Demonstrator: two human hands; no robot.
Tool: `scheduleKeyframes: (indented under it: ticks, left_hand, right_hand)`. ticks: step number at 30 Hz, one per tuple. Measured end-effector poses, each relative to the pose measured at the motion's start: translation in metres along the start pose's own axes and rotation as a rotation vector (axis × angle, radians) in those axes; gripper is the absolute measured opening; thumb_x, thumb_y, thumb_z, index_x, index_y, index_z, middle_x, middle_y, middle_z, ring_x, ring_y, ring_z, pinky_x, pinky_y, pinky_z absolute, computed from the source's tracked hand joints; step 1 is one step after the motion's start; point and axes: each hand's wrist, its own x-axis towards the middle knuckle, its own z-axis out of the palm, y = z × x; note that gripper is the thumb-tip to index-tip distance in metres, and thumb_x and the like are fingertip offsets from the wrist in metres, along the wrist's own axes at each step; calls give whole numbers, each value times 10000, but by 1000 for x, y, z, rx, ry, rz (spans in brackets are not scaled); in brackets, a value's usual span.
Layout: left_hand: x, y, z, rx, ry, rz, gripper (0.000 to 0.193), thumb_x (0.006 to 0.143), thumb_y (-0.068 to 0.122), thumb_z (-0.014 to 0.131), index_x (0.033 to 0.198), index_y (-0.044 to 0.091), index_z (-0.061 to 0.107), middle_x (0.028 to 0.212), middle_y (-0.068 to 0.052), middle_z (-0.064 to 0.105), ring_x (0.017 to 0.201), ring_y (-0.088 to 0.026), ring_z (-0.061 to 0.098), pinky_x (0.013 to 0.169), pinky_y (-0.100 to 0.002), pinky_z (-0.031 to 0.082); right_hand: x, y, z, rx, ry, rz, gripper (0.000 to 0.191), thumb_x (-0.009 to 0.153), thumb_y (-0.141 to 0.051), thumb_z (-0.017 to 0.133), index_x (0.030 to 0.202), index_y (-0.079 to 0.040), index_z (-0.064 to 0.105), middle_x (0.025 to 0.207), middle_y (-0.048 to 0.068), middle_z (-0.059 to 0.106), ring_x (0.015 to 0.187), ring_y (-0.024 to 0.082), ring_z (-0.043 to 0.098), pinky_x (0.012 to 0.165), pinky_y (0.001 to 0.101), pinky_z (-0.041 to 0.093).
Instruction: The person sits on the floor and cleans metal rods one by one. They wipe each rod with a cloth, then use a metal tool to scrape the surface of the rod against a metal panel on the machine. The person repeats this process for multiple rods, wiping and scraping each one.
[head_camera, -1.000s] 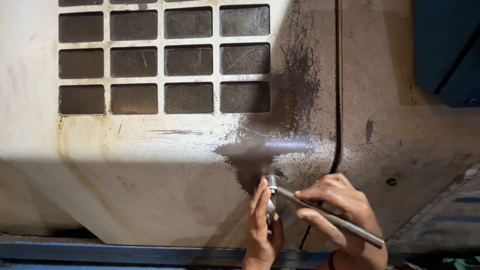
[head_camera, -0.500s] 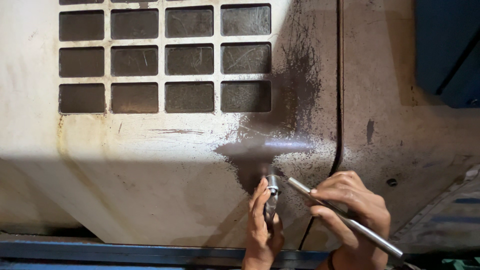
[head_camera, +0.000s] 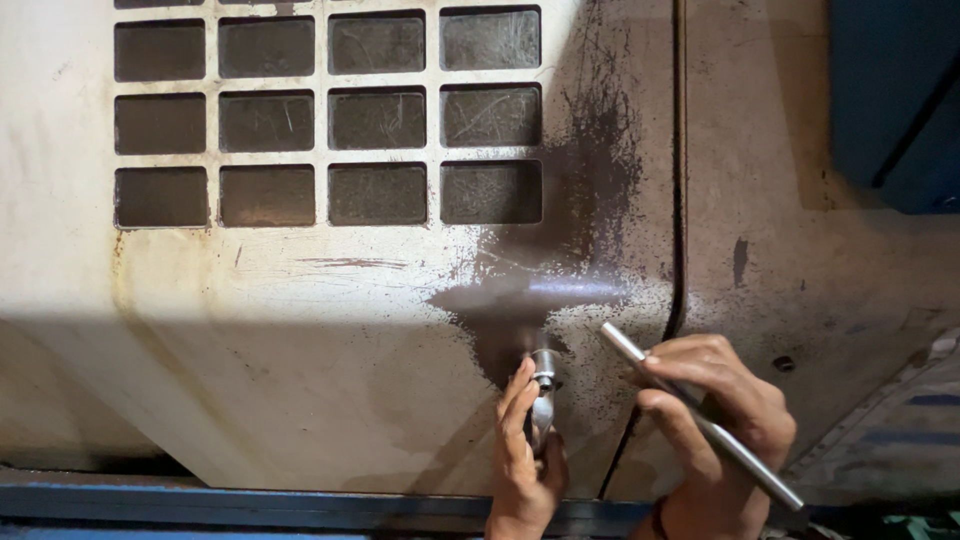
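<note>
Fingers of the left hand (head_camera: 522, 450) are pinched round a small silver socket piece (head_camera: 543, 385), thumb and forefinger grasping its shaft low on the cream metal panel (head_camera: 300, 330). From where I watch, the socket's head sits at about twelve o'clock from those fingertips, pressed against the panel inside the dark, paint-worn patch (head_camera: 540, 300), and its long axis runs nearly straight up and down, six to twelve.

Over to the right hand (head_camera: 715, 420): clenched round a plain steel rod (head_camera: 700, 415), fingers wrapped over the middle of the bar. That rod lies on a slant, its upper tip pointing to roughly ten o'clock, its tail trailing out past the palm toward four. The upper tip hangs free, near the socket but apart from it. I see open panel between the two, no contact.

So the relation I'm watching: the socket lies at about nine o'clock from the rod's tip, just across the dark seam (head_camera: 680, 200) between the two panels. The left hand is already on the socket; the right is the farther one, off to three o'clock.

Above, the grid of rectangular vent openings (head_camera: 330, 120) sits well apart from both hands.
</note>
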Motion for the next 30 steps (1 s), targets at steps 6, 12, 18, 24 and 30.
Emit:
scheduleKeyframes:
  ticks: [6, 12, 18, 24, 30]
  left_hand:
    - [-3, 0, -1, 20, 10, 11, 690, 836, -187, 624, 1467, 11, 427, 1541, -251, 485, 1441, -414, 515, 1210, -477, 452]
    - [-10, -4, 3, 83, 45, -8, 731, 774, -181, 600, 1457, 24, 443, 1489, -226, 529, 1368, -384, 584, 1162, -451, 502]
    - [-19, -8, 6, -109, -44, -151, 764, 852, -199, 569, 1546, 33, 348, 1339, -199, 666, 1037, -280, 700, 894, -367, 597]
    - [-18, -9, 3, -172, -120, -144, 805, 902, -198, 535, 1610, 65, 254, 1228, -152, 742, 793, -186, 702, 729, -284, 602]
    - [-19, -11, 5, -248, -129, -153, 811, 910, -209, 511, 1620, 63, 231, 1222, -164, 734, 762, -178, 674, 710, -280, 587]
  right_hand:
    - [-11, 22, 6, 132, 228, -167, 128, 1052, -131, 761, 1091, -19, 713, 928, 144, 751, 861, 210, 766, 774, 307, 635]
    - [-9, 46, 19, 91, 402, -226, 156, 1114, -148, 722, 1136, 4, 694, 947, 172, 740, 830, 229, 755, 726, 293, 618]
    - [-13, 48, 24, 55, 594, -292, 221, 1143, -204, 698, 1142, 14, 663, 923, 198, 730, 787, 237, 742, 680, 298, 613]
    - [-12, 53, 22, 62, 758, -326, 329, 1140, -296, 714, 1135, 21, 625, 908, 209, 721, 763, 251, 735, 668, 312, 610]
    - [-14, 50, 40, 1, 784, -207, 328, 1176, -273, 648, 1145, 48, 587, 1027, 200, 691, 838, 244, 721, 765, 330, 620]
